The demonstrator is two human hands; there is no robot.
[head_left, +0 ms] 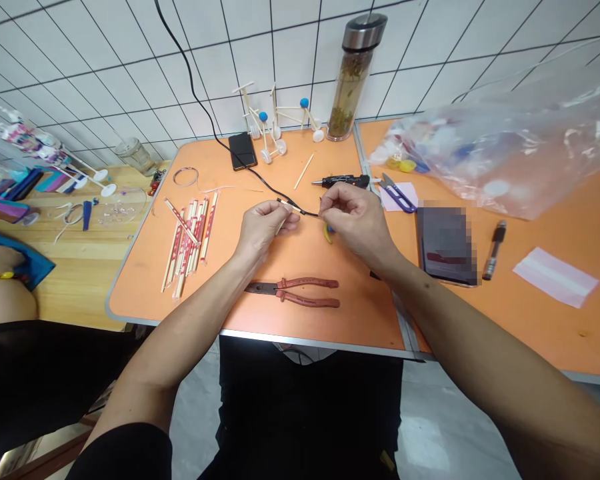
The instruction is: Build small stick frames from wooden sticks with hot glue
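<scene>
Right forearm [460, 320] slants inward | left hand [263, 230] pinches stick [295, 208] | right hand [357, 220] curled

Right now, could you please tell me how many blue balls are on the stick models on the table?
2: one on the left stick model, above its wheels; the other on the right stick model, nearer the bottle. Neither is hidden.
</scene>
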